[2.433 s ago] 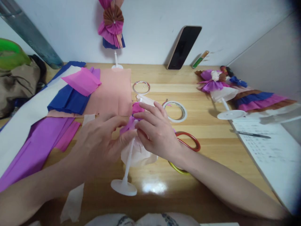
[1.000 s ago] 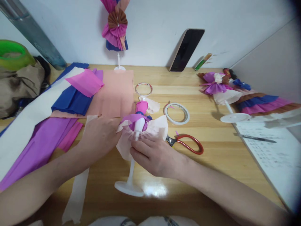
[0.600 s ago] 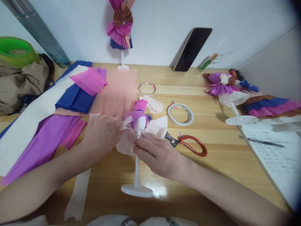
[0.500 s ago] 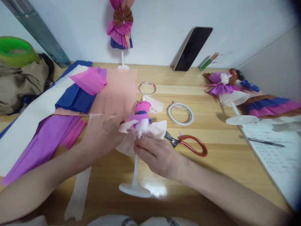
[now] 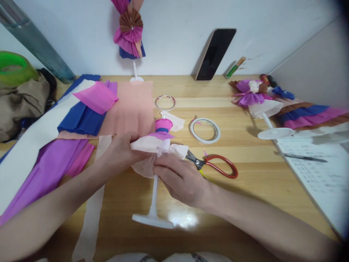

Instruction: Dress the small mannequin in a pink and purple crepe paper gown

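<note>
A miniature dress form on a white stand tilts away from me, its bodice wrapped in pink, blue and lilac crepe paper. White crepe paper flares around its lower end. My left hand is closed on the left edge of that paper, its fingers partly hidden beneath it. Just under the form, my right hand is closed around the upper pole, touching the paper, and its fingertips are partly hidden. Close by on the right lie red-handled scissors.
Left are stacked crepe sheets, including a peach sheet, and a white strip. A tape roll and a ring of beads lie beyond. Dressed forms, a phone, a glue-like tube and a pen on paper stand or lie around.
My left hand has turned and now lifts the white paper's left edge into a flatter fold. The stand's base has tipped more. The whole view has shifted slightly.
</note>
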`<state>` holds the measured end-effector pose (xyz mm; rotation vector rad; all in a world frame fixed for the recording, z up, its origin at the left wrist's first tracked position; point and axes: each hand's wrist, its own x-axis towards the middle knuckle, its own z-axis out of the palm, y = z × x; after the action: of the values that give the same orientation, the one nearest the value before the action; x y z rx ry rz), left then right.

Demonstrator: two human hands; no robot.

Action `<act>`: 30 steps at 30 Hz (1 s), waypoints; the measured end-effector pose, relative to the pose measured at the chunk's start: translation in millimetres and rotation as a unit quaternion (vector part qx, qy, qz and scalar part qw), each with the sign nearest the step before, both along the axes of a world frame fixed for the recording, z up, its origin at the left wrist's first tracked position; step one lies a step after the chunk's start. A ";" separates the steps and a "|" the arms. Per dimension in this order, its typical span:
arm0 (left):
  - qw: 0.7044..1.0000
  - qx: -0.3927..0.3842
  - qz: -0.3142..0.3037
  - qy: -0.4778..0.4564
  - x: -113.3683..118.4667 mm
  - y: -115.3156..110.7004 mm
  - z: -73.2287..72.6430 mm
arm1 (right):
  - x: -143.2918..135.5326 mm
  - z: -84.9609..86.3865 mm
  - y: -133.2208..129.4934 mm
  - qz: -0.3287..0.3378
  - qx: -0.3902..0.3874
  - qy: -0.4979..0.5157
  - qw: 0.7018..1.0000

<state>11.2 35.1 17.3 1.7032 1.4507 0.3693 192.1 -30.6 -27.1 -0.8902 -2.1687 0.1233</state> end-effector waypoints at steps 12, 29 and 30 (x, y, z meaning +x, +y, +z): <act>0.996 0.079 0.010 0.049 -1.5 0.0 -2.3 | -4.8 4.4 -0.7 -0.024 0.006 -0.055 0.998; 1.000 0.006 0.027 -0.003 1.5 5.9 -4.2 | -11.7 -2.0 3.1 0.011 0.034 -0.144 0.989; 1.000 -0.004 0.022 -0.004 1.2 6.1 -2.9 | -12.2 -2.4 3.4 0.018 0.031 -0.149 0.988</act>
<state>12.3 41.2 14.4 1.6627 1.4841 0.3931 179.8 -27.2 -29.6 -0.8801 -2.4502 -0.0638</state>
